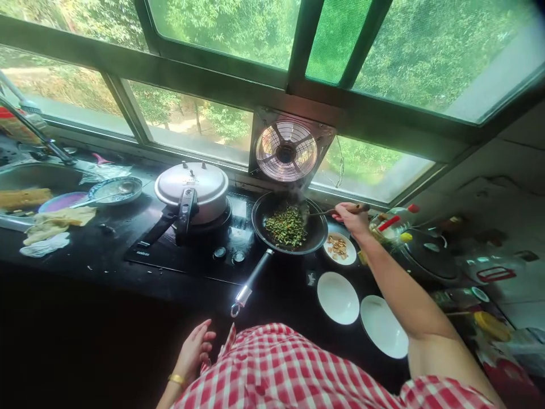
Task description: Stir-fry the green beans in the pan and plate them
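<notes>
My right hand (352, 218) is closed round the wooden handle of a spatula (323, 212) whose blade rests in a black wok (317, 234) on the right burner. Chopped green vegetables (286, 226) fill the wok, with steam rising. The wok's long handle (252, 280) points toward me. My left hand (195, 349) hangs low by my red checked shirt, fingers loosely curled, holding nothing, with a gold bangle on the wrist.
A pressure cooker (191, 192) sits on the left burner of the black stove (200, 255). A small dish of nuts (339, 248) and two white plates (338, 297) lie right of the wok. Bottles and a lidded pot (428, 255) crowd the right. A sink (29, 182) is at left, a fan (286, 151) behind.
</notes>
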Motion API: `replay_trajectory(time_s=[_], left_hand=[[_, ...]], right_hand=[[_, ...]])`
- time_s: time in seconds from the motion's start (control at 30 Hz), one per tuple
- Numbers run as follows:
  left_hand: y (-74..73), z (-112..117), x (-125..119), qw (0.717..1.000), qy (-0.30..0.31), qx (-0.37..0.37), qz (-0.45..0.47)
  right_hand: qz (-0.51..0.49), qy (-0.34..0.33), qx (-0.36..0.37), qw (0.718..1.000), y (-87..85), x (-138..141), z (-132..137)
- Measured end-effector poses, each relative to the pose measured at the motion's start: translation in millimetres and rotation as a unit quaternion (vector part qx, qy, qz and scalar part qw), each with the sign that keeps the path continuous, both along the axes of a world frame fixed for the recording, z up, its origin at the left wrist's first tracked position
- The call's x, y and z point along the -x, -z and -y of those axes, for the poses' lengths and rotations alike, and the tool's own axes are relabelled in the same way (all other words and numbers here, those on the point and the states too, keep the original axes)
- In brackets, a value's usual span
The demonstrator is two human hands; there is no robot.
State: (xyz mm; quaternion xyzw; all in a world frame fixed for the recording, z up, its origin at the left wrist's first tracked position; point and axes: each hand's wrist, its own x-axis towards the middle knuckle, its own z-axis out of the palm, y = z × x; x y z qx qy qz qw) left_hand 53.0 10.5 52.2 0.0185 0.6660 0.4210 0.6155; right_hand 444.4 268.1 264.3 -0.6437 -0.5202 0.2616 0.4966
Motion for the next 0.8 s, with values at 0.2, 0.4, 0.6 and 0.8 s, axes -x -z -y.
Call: replay_trajectory(time_s=[0.2,0.4,0.6,0.8], left_hand=[[4.4,-3,3,1.0,-0.006,-0.003,0.001],[0.1,-1,-3,1.0,-0.011,0.009,-0.001],[-5.4,-1,-8,1.0,0.008,0.008,-0.006],[1.6,-5,-5,1.0,0.021,-0.001,-0.003]], right_hand=[[0.014,-0.046,-0.01,0.999,-10.5,-18,5],[-0.05,-0.025,-0.009,0.998,14.0,1,-33],[0.155,-0.375,-0.049,0.912,22.9,45,15],[0.176,-0.413,-0.003,0.894,-26.5,20,101]])
